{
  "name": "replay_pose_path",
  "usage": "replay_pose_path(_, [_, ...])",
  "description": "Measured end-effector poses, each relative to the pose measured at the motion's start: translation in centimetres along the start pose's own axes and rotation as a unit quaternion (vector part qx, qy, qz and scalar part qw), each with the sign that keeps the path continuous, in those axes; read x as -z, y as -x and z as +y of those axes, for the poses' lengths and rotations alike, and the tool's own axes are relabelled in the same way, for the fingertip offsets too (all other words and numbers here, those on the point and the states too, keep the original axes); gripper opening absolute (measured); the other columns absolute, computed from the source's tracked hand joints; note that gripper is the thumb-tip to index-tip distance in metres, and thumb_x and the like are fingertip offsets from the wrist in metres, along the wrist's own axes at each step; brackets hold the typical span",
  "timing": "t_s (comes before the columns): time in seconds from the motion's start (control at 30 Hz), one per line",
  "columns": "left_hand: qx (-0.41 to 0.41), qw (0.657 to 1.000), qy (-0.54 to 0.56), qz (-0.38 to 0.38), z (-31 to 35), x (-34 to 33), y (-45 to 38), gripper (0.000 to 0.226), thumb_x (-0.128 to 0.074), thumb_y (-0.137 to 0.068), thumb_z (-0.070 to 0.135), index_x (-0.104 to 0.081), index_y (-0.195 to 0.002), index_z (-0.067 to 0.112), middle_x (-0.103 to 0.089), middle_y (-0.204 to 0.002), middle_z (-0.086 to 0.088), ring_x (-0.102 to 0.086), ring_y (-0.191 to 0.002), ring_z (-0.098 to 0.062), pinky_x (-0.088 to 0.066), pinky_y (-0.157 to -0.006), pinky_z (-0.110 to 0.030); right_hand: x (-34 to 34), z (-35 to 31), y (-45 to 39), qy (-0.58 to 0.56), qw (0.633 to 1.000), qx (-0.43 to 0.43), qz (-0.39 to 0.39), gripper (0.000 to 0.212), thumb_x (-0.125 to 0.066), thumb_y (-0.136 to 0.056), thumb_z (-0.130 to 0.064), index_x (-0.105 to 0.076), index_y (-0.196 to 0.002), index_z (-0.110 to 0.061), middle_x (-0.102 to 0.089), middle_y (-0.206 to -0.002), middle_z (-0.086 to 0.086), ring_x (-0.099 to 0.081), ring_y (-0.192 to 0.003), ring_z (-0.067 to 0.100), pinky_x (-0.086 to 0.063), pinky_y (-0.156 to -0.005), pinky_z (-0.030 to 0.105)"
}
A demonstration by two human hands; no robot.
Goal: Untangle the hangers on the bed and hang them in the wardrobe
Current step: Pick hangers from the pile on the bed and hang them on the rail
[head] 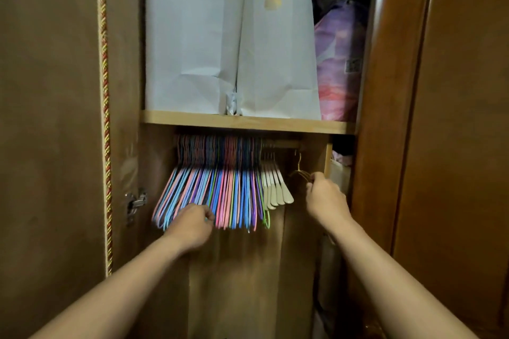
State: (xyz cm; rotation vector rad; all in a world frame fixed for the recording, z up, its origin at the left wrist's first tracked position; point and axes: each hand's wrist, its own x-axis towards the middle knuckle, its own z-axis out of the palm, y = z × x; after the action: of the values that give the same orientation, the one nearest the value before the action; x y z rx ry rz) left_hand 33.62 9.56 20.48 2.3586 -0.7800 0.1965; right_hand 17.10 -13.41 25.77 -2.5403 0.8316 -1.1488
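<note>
Coloured hangers (220, 190) fill wardrobe (242, 122).

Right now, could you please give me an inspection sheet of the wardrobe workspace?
Surface: wooden shelf above a hanging rail.
Job's things: dense row of coloured wire hangers on the rail; cream hangers beside them on the right; a gold wire hanger hooked at the rail's right end.
Clutter: two white paper bags and a purple-pink package on the shelf.
Grippers: left hand grips the coloured hangers' lower ends; right hand pinches the gold wire hanger.
Cables: nothing seen.
Surroundings: open wardrobe door with braided trim and a metal hinge.
</note>
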Motion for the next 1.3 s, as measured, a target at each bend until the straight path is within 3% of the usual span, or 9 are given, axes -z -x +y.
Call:
replay_pose_path(0.2, [0.047,0.998,-0.048,0.006,-3.1,0.2,0.3,0.009,-0.060,-0.089,0.026,-0.065,-0.082,0.029,-0.066,-0.106,0.000,-0.061,-0.100,-0.019,-0.050,-0.091,-0.029,-3.2,-1.1,-6.0,-0.002,1.000,-0.001,-0.028,0.030,-0.043,-0.103,-0.023,-0.049,-0.131,-0.012,-0.060,-0.120,0.014,-0.059,-0.108,0.036,-0.047,-0.088,0.042])
replay_pose_path(0.33, [0.060,0.996,-0.070,0.002,-4.5,0.5,0.1,0.007,-0.059,-0.087,0.026,-0.063,-0.090,0.031,-0.062,-0.114,-0.001,-0.060,-0.108,-0.021,-0.048,-0.097,-0.029,-4.2,-2.0,-9.3,-0.005,1.000,-0.006,-0.018,0.029,-0.040,-0.103,-0.022,-0.053,-0.127,-0.010,-0.058,-0.121,0.018,-0.058,-0.111,0.042,-0.047,-0.090,0.042])
replay_pose_path(0.5, [0.082,0.995,-0.062,0.007,-5.5,0.8,-0.3,0.010,-0.059,-0.088,0.024,-0.061,-0.093,0.033,-0.057,-0.125,-0.006,-0.057,-0.116,-0.026,-0.045,-0.101,-0.029,-6.3,-1.5,-10.8,0.022,0.997,-0.021,-0.067,0.029,-0.039,-0.099,-0.013,-0.059,-0.121,-0.010,-0.059,-0.123,0.021,-0.058,-0.112,0.045,-0.048,-0.093,0.043])
replay_pose_path(0.73, [0.086,0.995,-0.051,0.014,-5.7,0.4,-1.0,0.015,-0.058,-0.090,0.025,-0.067,-0.101,0.029,-0.057,-0.123,-0.005,-0.057,-0.112,-0.024,-0.048,-0.098,-0.030,-8.0,-0.5,-10.3,0.020,0.998,-0.032,-0.057,0.037,-0.042,-0.099,-0.012,-0.052,-0.135,-0.014,-0.052,-0.130,0.020,-0.055,-0.115,0.044,-0.048,-0.094,0.045])
replay_pose_path(0.8, [0.080,0.996,-0.046,0.018,-5.6,0.2,-1.2,0.012,-0.059,-0.090,0.025,-0.067,-0.097,0.031,-0.058,-0.119,-0.003,-0.057,-0.109,-0.023,-0.049,-0.096,-0.031,-8.1,-0.7,-10.1,0.053,0.997,-0.022,-0.043,0.037,-0.048,-0.098,-0.016,-0.051,-0.135,-0.013,-0.044,-0.135,0.019,-0.050,-0.120,0.042,-0.047,-0.095,0.047])
replay_pose_path(0.93, [0.065,0.996,-0.062,0.022,-5.5,0.0,-2.0,0.011,-0.058,-0.092,0.025,-0.065,-0.099,0.031,-0.056,-0.117,-0.003,-0.056,-0.109,-0.024,-0.046,-0.098,-0.032,-8.4,-1.7,-9.4,0.179,0.980,0.083,0.022,0.045,-0.058,-0.090,-0.016,-0.050,-0.134,-0.016,-0.043,-0.135,0.015,-0.041,-0.123,0.037,-0.047,-0.095,0.044])
replay_pose_path(1.1, [0.037,0.996,-0.081,0.025,-5.5,0.0,-2.7,0.015,-0.057,-0.095,0.025,-0.066,-0.108,0.028,-0.046,-0.114,0.001,-0.050,-0.116,-0.022,-0.041,-0.104,-0.032,-8.5,-1.8,-10.5,0.208,0.970,0.021,-0.121,0.044,-0.058,-0.091,-0.011,-0.053,-0.135,-0.015,-0.040,-0.139,0.017,-0.052,-0.118,0.037,-0.053,-0.087,0.043])
replay_pose_path(1.3, [0.040,0.997,-0.072,-0.001,-5.8,0.1,-2.8,0.011,-0.057,-0.095,0.026,-0.065,-0.101,0.030,-0.047,-0.115,0.000,-0.049,-0.117,-0.024,-0.043,-0.105,-0.034,-7.9,-0.9,-11.1,0.322,0.941,0.052,-0.090,0.037,-0.044,-0.097,-0.003,-0.061,-0.129,-0.007,-0.049,-0.128,0.018,-0.060,-0.111,0.034,-0.055,-0.082,0.040])
